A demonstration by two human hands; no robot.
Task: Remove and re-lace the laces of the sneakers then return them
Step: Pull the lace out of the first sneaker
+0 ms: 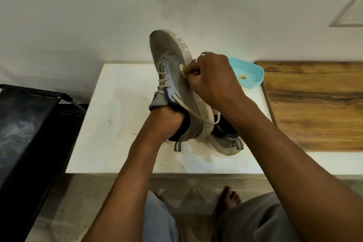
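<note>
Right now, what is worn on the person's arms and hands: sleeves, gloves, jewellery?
The left forearm and right forearm are bare: no sleeves, gloves or watch in view. The right hand wears a pale ring on one finger; the left hand shows none.

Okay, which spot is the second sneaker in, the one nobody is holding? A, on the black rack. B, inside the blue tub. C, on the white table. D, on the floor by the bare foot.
C: the second sneaker lies on the white table behind the held sneaker, which the left hand grips while the right hand pinches its lace.
</note>
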